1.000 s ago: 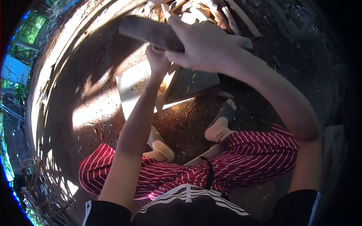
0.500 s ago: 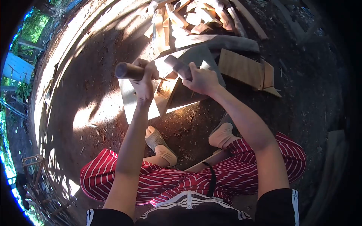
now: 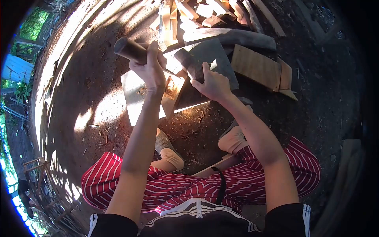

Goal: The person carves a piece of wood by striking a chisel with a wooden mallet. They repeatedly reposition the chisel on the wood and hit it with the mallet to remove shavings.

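Note:
My left hand (image 3: 152,69) is wrapped round the thick, round wooden handle of a chisel (image 3: 130,49), whose thin tip slants down to the right. The tip lies close over a pale piece of wood (image 3: 169,106) with a rough hollow full of shavings. In my right hand (image 3: 213,83) is a dark wooden mallet (image 3: 188,63), its blunt head pointing up and left beside the chisel. Its lower part is hidden by my fingers. Beneath the work lies a flat board, its left part (image 3: 132,94) sunlit and its right part grey in shadow.
Wood offcuts (image 3: 215,8) are heaped at the far side, behind a curved log (image 3: 233,37). A plywood piece (image 3: 256,67) lies on the right. Shavings are scattered over the dirt floor near my feet (image 3: 171,156). Sticks and a wooden frame (image 3: 35,164) stand at left.
The chisel and my left hand have tilted and risen slightly, the handle end moving up and left. The mallet has shifted slightly right. The whole view has shifted a little.

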### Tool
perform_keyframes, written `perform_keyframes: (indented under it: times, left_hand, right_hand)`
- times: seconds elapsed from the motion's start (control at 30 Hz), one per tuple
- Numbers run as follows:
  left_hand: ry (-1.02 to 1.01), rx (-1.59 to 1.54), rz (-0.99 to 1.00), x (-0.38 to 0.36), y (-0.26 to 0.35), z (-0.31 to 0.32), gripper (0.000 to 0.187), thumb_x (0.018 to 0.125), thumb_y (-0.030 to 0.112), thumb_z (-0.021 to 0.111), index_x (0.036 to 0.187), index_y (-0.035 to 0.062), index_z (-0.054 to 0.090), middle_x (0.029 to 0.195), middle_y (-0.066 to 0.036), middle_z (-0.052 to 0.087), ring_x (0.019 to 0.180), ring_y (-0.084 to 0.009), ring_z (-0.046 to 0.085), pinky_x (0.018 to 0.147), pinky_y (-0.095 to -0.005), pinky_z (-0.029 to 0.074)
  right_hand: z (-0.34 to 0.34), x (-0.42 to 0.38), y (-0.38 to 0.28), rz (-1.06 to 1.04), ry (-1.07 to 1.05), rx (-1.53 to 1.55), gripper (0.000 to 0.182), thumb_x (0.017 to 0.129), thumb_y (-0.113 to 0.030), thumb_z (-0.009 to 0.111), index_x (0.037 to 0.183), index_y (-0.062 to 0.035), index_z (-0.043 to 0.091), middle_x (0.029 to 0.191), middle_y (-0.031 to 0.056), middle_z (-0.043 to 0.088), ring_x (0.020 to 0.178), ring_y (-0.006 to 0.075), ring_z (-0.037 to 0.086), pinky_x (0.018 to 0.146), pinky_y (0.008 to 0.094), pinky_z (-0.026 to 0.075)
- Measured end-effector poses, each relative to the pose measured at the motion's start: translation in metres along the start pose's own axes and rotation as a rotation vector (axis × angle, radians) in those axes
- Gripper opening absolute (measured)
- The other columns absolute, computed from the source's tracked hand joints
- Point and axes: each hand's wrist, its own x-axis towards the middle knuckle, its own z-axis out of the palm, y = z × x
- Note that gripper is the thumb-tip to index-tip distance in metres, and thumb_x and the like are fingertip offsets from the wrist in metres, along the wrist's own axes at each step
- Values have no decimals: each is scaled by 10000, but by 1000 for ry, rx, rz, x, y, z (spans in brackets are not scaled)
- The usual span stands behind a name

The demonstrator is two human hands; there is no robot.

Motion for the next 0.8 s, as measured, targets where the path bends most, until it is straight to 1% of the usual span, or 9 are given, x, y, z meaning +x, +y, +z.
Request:
perform_keyframes:
  times: [0.23, 0.3, 0.43, 0.5, 0.53, 0.57, 0.63, 0.73, 0.8]
  left_hand:
    - [38, 13, 12, 1, -2, 13, 169, 786, 45, 655, 767, 39, 488, 527, 0, 439, 391, -53, 341, 358, -233, 247]
    - [10, 49, 71, 5, -11, 10, 163, 790, 29, 648, 781, 34, 485, 529, 5, 435, 389, -48, 334, 357, -226, 241]
    - [47, 59, 52, 10, -14, 14, 163, 790, 28, 646, 789, 33, 483, 560, -3, 457, 410, -46, 356, 361, -215, 256]
    - [7, 117, 104, 13, -18, 13, 167, 779, 27, 651, 792, 34, 484, 598, -8, 481, 445, -38, 387, 372, -200, 281]
    - [9, 142, 111, 14, -23, 11, 172, 762, 26, 658, 802, 33, 491, 646, -16, 509, 471, -46, 419, 391, -208, 325]
    - [6, 138, 118, 12, -28, 7, 172, 762, 26, 658, 802, 33, 491, 646, -16, 509, 471, -46, 419, 391, -208, 325]
    - [-64, 298, 194, 6, -31, 8, 171, 760, 31, 663, 800, 32, 496, 665, -16, 519, 489, -60, 446, 420, -225, 359]
    - [-88, 318, 237, -7, -27, 15, 156, 762, 41, 672, 772, 37, 516, 677, -16, 539, 524, -66, 481, 455, -235, 387]
    - [-93, 350, 272, -9, -26, 17, 127, 768, 31, 666, 762, 40, 539, 666, -11, 546, 524, -61, 486, 458, -228, 389]
  right_hand:
    - [1, -1, 2, 5, -1, 15, 691, 799, -494, 628, 1238, -17, 388, 830, 239, 664, 787, 413, 666, 693, 510, 523]
    - [4, 0, 2, 5, 5, 31, 684, 801, -497, 628, 1231, -22, 390, 826, 240, 664, 789, 416, 665, 694, 510, 523]
    - [2, 0, 2, 0, 3, 29, 675, 804, -502, 624, 1222, -26, 392, 826, 239, 664, 792, 418, 665, 694, 509, 523]
    - [0, 1, 0, 9, -30, 28, 674, 803, -505, 621, 1220, -28, 390, 836, 240, 665, 795, 419, 665, 699, 508, 523]
    - [-1, 0, -2, 5, -27, 29, 674, 803, -505, 621, 1220, -28, 390, 836, 240, 665, 795, 419, 665, 699, 508, 523]
    - [-2, 1, -3, 2, -34, 18, 676, 803, -505, 619, 1224, -29, 388, 840, 240, 666, 801, 422, 664, 709, 511, 522]
    - [-7, 3, 0, 5, -22, 1, 679, 803, -506, 617, 1228, -30, 385, 845, 240, 668, 808, 424, 663, 720, 513, 520]
    - [-6, 6, 4, 9, -51, 42, 697, 803, -508, 612, 1247, -24, 377, 877, 251, 667, 838, 430, 659, 748, 515, 515]
    - [-7, 4, 5, 37, -70, 38, 582, 782, -489, 614, 1119, -66, 398, 902, 243, 670, 869, 417, 660, 773, 510, 506]
